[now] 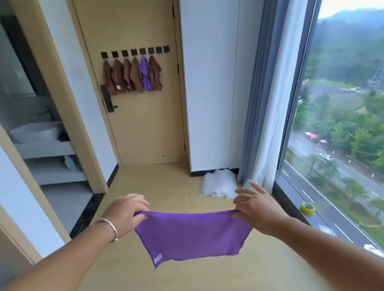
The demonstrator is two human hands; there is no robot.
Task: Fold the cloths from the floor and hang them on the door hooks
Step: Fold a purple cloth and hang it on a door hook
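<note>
A purple cloth hangs stretched in the air in front of me, above the floor. My left hand grips its top left corner; my right hand pinches the top right corner, its other fingers spread. On the wooden door ahead runs a row of dark hooks. Several brown cloths and one purple cloth hang from the left hooks; the two rightmost hooks are bare.
A white crumpled heap lies on the floor by the wall corner, near the grey curtain. A yellow tape roll sits on the window sill at right. An open doorway at left shows a washbasin.
</note>
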